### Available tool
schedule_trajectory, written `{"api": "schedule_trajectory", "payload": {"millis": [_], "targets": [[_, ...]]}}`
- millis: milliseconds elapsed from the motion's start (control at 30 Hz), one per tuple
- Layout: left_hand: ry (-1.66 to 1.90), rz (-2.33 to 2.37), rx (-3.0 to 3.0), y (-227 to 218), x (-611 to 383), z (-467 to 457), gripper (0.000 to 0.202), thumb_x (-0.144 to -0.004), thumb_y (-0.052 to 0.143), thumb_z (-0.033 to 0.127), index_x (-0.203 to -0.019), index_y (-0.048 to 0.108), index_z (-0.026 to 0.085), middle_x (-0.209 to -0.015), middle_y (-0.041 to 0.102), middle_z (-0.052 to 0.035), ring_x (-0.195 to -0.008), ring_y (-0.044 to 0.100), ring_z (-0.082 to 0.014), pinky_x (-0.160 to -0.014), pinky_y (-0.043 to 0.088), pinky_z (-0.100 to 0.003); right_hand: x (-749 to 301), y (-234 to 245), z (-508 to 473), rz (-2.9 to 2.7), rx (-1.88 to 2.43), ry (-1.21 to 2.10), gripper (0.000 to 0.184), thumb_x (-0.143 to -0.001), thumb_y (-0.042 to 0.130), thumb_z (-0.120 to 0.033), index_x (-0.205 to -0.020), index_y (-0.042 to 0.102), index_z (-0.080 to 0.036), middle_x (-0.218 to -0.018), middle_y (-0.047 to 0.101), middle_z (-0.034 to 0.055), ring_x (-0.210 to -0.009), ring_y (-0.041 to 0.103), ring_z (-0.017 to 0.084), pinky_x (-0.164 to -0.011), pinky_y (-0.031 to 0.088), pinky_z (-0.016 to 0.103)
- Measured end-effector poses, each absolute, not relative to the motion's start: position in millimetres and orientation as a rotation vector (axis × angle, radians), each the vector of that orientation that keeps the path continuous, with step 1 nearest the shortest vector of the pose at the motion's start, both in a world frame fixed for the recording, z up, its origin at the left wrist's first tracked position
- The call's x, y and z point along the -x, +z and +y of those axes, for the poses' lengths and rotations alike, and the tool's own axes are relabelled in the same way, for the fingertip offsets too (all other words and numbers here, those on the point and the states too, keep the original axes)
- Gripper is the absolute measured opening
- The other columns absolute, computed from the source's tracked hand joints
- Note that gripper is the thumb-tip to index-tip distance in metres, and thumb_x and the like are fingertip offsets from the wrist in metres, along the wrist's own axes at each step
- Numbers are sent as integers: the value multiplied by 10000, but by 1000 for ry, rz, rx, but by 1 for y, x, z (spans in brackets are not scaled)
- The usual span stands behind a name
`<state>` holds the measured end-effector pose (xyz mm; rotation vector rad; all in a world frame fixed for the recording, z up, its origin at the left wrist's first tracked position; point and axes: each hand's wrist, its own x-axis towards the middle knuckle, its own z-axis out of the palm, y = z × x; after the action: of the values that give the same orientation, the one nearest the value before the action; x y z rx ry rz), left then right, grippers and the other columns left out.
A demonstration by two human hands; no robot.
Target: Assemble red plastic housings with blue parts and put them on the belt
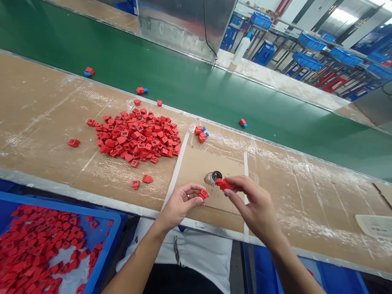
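My left hand point(183, 204) pinches a small red plastic block point(203, 194) with a square hollow in its face. Between the thumb and fingers of my right hand point(252, 200) is another red plastic piece point(223, 184), with a bit of blue showing under it. Just beyond both hands, a small round container with a black ring top point(216, 175) sits on the cardboard. A large heap of red blocks point(141, 134) lies to the left. Two red pieces with blue ends point(200, 134) rest above the container.
A green conveyor belt point(190, 94) runs across behind the cardboard-covered table point(275, 183), carrying a few red-and-blue pieces. At lower left stands a blue bin point(114, 232) of red blocks. A white bottle point(242, 48) and a metal housing point(183, 24) are beyond the belt.
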<state>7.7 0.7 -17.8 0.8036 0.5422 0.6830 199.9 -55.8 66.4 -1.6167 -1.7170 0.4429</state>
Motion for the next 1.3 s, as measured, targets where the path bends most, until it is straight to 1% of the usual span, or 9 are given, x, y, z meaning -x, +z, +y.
{"api": "schedule_trajectory", "payload": {"millis": [67,167,300,600,733,833,1000,1133,1300], "targets": [[676,540,-807,-17,-7,1,277,-803,763,262,-1049,680,164,-968,701,-66,-913,617,-163,-803,526,-271,-191,65,-61,-1730,1590,505,168,-941,616,-201,-1107,629,-220,-1014,658,30,-812,611,143,-741,498,267],[670,530,-817,-17,-6,1,279,-800,766,262,-1048,687,161,-947,704,-62,-881,622,-155,-792,525,-267,-183,61,-64,-1738,1573,541,166,-941,613,-201,-1106,625,-212,-1001,654,31,-777,600,137,-730,495,267],[671,531,-819,-17,-7,1,284,-795,770,272,-1046,695,162,-916,713,-55,-843,632,-147,-781,523,-261,-181,57,-65,-1735,1579,569,160,-938,619,-207,-1098,627,-208,-990,654,34,-779,602,143,-727,497,271],[670,516,-819,-14,-7,0,294,-793,768,274,-1047,697,144,-925,716,-71,-812,636,-147,-740,535,-253,-181,52,-65,-1778,1582,561,151,-941,609,-214,-1090,631,-202,-985,662,47,-789,616,154,-722,514,278],[672,529,-827,-13,-8,1,311,-773,784,293,-1033,710,139,-846,714,-58,-758,639,-147,-717,538,-259,-180,53,-65,-1787,1590,583,124,-961,571,-245,-1052,642,-201,-980,662,68,-792,627,174,-707,526,294],[680,585,-848,-11,-8,-1,325,-754,795,320,-1008,730,129,-778,716,-49,-713,644,-153,-705,542,-272,-178,52,-67,-1797,1611,590,132,-974,546,-262,-1021,655,-204,-978,652,80,-830,636,195,-728,525,312],[673,682,-850,-10,-9,-3,320,-752,788,343,-976,749,117,-730,714,-46,-653,633,-152,-687,552,-293,-175,47,-68,-1770,1644,695,137,-975,537,-240,-971,672,-215,-967,651,69,-870,640,201,-746,509,298],[663,677,-899,-10,-8,-2,305,-774,769,343,-980,754,120,-730,703,-45,-665,623,-149,-661,539,-270,-172,44,-67,-1743,1626,720,136,-974,526,-212,-966,661,-210,-979,643,66,-875,633,194,-752,498,287],[665,695,-873,-10,-7,-1,309,-763,783,327,-989,751,118,-737,695,-41,-652,600,-132,-627,518,-239,-168,38,-65,-1756,1576,709,155,-983,483,-199,-983,638,-203,-962,623,73,-852,620,192,-728,492,287]]}}
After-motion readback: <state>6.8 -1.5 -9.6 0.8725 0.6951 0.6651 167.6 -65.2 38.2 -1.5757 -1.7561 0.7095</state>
